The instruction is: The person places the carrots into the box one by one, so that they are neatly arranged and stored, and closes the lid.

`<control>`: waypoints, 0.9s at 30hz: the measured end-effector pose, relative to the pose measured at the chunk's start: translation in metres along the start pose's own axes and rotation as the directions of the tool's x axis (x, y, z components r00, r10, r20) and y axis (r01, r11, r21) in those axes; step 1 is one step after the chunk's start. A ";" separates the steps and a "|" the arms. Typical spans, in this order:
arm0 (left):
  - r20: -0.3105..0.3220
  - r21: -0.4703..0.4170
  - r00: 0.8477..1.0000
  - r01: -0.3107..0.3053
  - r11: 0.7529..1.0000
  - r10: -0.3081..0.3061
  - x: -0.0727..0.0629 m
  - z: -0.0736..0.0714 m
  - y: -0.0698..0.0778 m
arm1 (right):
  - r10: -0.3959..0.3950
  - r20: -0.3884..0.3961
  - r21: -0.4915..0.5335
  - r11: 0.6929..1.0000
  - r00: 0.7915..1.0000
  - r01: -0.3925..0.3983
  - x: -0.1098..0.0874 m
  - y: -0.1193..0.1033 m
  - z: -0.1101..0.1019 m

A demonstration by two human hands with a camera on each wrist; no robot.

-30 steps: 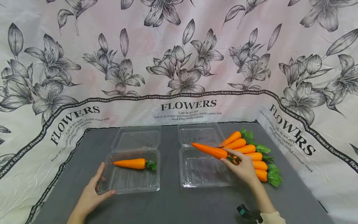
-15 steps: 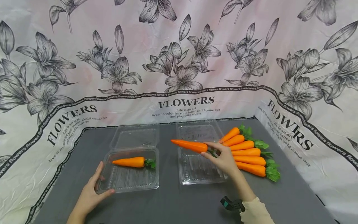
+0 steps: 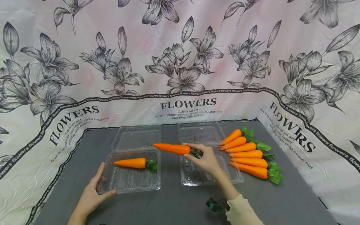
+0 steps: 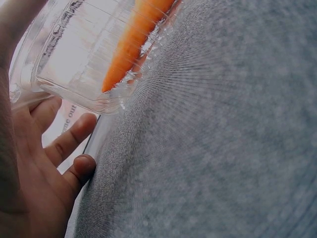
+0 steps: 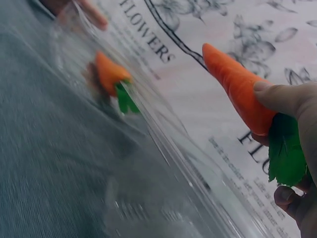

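My right hand pinches an orange carrot by its thick leafy end, tip pointing left, above the right clear plastic box. In the right wrist view, thumb and fingers grip the held carrot near its green leaves. At the left side of the left clear plastic box, my left hand rests with fingers spread, thumb by the front corner. Inside that box lies one carrot, leaves to the right. The left wrist view shows the left hand beside the box wall.
Several carrots lie fanned in a row at the right, their tips by the right box's edge. Both boxes have raised-back lids toward the flowered cloth wall. A dark device sits on the right wrist above the grey table.
My right hand has carried the carrot leftward, away from the row at the right, across the right box toward the left one. The left hand has stayed in place.
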State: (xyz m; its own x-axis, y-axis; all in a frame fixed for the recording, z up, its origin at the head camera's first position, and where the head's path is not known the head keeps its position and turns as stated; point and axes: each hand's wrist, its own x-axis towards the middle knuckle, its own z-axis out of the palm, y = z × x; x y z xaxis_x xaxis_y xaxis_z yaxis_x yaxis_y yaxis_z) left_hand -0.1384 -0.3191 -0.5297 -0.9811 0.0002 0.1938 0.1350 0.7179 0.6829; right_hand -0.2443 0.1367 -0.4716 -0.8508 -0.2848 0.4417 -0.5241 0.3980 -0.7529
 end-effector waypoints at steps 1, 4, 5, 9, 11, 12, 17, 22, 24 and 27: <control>-0.002 0.001 1.000 -0.003 1.000 0.003 0.000 0.000 0.000 | -0.005 0.004 0.007 1.000 1.000 0.004 0.001 -0.002 0.004; -0.003 0.002 1.000 -0.005 1.000 0.005 0.001 0.000 0.000 | -0.011 0.015 0.009 1.000 1.000 0.011 0.006 -0.009 0.017; -0.003 0.005 1.000 -0.004 1.000 0.004 0.001 0.000 0.000 | -0.007 0.017 0.012 1.000 1.000 0.007 0.008 -0.012 0.021; -0.005 0.016 1.000 0.000 1.000 0.000 0.001 0.000 -0.001 | 0.013 0.038 0.003 1.000 0.999 -0.013 0.014 -0.023 0.039; -0.007 0.017 1.000 0.002 1.000 -0.002 0.002 0.000 -0.001 | 0.012 0.053 -0.004 1.000 0.999 -0.011 0.017 -0.028 0.049; -0.009 0.017 1.000 0.003 1.000 -0.002 0.002 0.000 -0.002 | 0.007 0.064 -0.008 1.000 0.998 -0.006 0.019 -0.030 0.053; -0.009 0.005 1.000 0.005 1.000 -0.005 0.001 0.001 -0.001 | 0.004 0.146 -0.061 0.998 0.989 0.005 0.024 -0.040 0.077; -0.019 -0.010 1.000 -0.007 1.000 0.006 0.001 0.002 0.000 | -0.016 0.235 -0.132 0.990 0.972 0.048 0.028 -0.047 0.101; -0.028 -0.009 1.000 -0.012 1.000 0.011 0.001 0.002 0.000 | -0.032 0.259 -0.144 0.987 0.965 0.071 0.029 -0.049 0.109; -0.029 -0.007 1.000 -0.008 1.000 0.008 0.001 0.002 0.000 | -0.044 0.280 -0.144 0.986 0.959 0.088 0.029 -0.052 0.118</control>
State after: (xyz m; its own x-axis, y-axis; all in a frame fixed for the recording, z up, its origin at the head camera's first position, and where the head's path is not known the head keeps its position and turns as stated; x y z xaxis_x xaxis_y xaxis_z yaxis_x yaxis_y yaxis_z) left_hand -0.1396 -0.3178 -0.5312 -0.9755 -0.0148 0.2196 0.1436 0.7132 0.6861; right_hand -0.2370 0.0043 -0.4772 -0.7818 -0.5350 0.3202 -0.5967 0.4930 -0.6332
